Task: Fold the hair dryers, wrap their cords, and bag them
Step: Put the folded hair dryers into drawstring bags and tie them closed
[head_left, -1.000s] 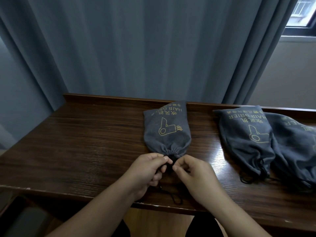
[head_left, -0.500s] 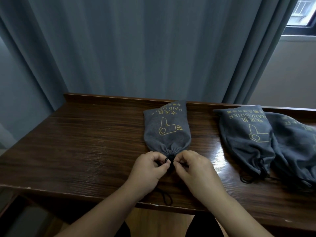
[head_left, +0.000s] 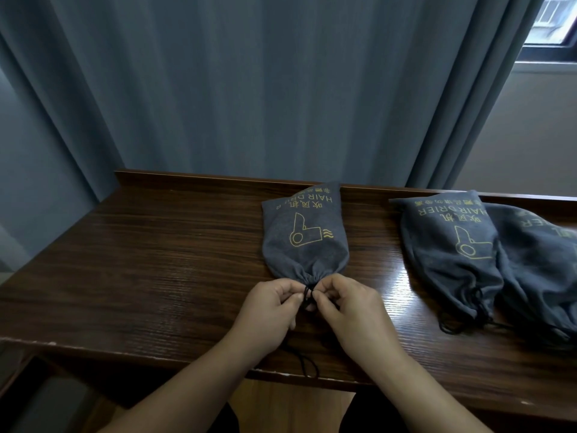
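Dark brown wood-grain table (head_left: 140,276): raised back ledge, blue-grey pleated curtain (head_left: 249,89) behind.

Left hand (head_left: 268,317): fingers curled, fingertips pinching the black drawstring cord (head_left: 307,292) at the bag's neck.

Grey fabric drawstring bag with yellow hair-dryer emblem (head_left: 304,232): lies flat at table centre, mouth gathered shut toward the person, closed end against the ledge. Cord's loose loop trails over the near table edge between the forearms.

Right hand (head_left: 349,310): fingers curled, thumb and forefinger pinching the same cord, just beside the left hand's fingertips.

Second matching grey bag (head_left: 452,248): right of centre, cinched, cords slack on the table.

Third matching grey bag (head_left: 543,260): far right, partly under the second.
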The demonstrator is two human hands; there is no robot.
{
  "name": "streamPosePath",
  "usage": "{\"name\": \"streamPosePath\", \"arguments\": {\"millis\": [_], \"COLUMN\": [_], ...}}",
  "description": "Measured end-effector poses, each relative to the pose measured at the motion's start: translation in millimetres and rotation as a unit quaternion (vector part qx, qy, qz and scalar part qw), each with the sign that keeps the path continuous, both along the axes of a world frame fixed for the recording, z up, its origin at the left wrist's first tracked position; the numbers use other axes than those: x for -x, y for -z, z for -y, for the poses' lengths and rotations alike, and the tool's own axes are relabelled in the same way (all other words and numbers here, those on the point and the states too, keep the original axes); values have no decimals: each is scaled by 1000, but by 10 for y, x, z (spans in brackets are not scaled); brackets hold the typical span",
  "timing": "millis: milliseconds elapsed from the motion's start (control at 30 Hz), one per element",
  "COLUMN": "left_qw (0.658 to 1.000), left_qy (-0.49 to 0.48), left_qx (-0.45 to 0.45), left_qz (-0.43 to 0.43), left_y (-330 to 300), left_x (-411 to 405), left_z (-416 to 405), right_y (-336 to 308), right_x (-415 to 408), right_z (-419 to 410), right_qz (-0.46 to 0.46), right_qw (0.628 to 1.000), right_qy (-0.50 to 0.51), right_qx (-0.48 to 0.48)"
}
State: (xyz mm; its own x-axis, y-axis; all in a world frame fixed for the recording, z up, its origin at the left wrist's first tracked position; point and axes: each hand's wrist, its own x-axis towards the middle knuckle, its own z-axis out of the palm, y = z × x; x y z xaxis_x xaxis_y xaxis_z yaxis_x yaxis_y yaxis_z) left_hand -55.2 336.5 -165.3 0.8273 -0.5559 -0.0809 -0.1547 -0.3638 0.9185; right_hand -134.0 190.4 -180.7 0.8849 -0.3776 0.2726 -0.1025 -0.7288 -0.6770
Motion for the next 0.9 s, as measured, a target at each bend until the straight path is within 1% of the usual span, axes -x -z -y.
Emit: {"name": "streamPosePath", "arguments": {"millis": [200,333,467,700,900], "left_qw": [1000,1000,1000,999,999], "left_qy": [-6,-4,-8,-27,-53], "left_qx": [11,17,14,-16,10], "left_qz": [2,-11,-14,20,-11], "left_y": [-11,-29,-35,-10,-20], "left_x": [-6,-13,-21,-18,-24], "left_z": [15,15,28,54,62], "right_y": [-8,-3,-33,-106,-218], "right_x": [16,23,26,59,77], "right_z": [-15,-10,4,1,32], "right_qz": [-2,4,-11,-28,-35], "right_qw": [1000,1000,998,994,990], "right_qy": [-1,-7,-13,-38,-74], "right_qx": [4,-25,-63,-101,-117]}}
